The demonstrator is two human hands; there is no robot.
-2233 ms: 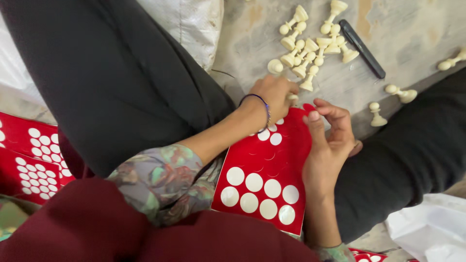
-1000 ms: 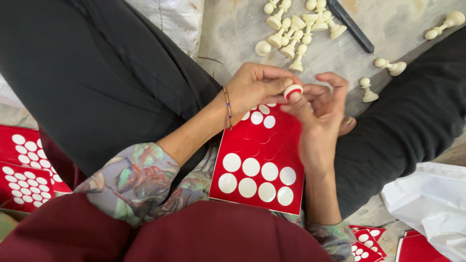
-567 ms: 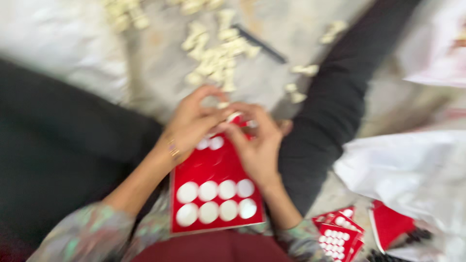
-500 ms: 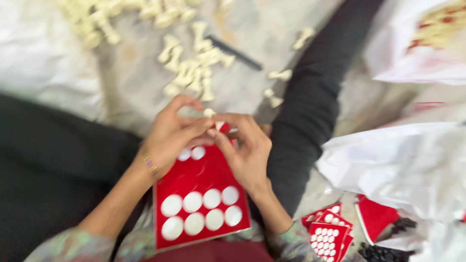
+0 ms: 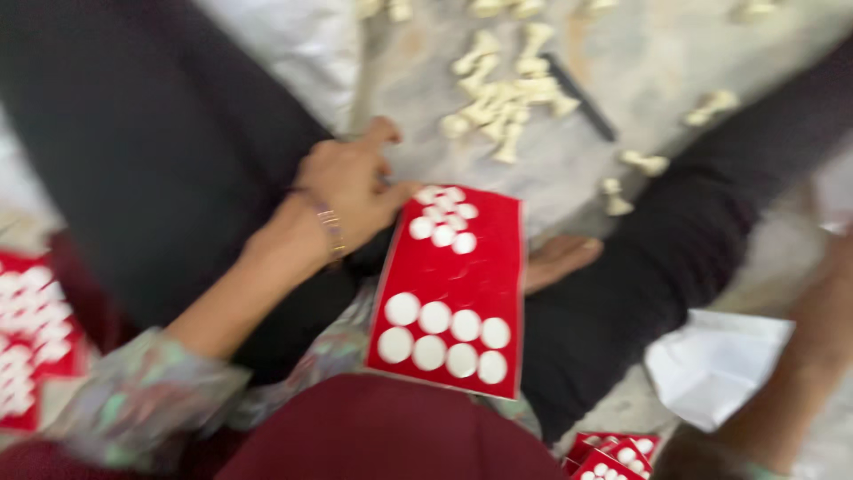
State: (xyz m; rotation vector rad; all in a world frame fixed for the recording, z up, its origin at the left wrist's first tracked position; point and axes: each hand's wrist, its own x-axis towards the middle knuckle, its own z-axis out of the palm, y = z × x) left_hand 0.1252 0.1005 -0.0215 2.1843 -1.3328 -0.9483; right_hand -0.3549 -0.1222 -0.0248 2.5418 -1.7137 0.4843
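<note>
Red rectangular card sheet of round white stickers: lying on lap | left hand: pinching sheet's top corner | right hand: extending off to the side, grip blurred, cannot tell | cream plastic chess pieces: lying beyond sheet | step, judged: sticker-peeling; next is calling for steadying the sheet.

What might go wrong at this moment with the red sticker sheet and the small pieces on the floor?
1. The red sticker sheet lies on the lap, and only the left hand touches its top corner; it may slide off.
2. The right hand is stretched far to the side, so it cannot steady the sheet.
3. The cream chess pieces lie loose close to the legs; a knee movement may scatter them.
</note>
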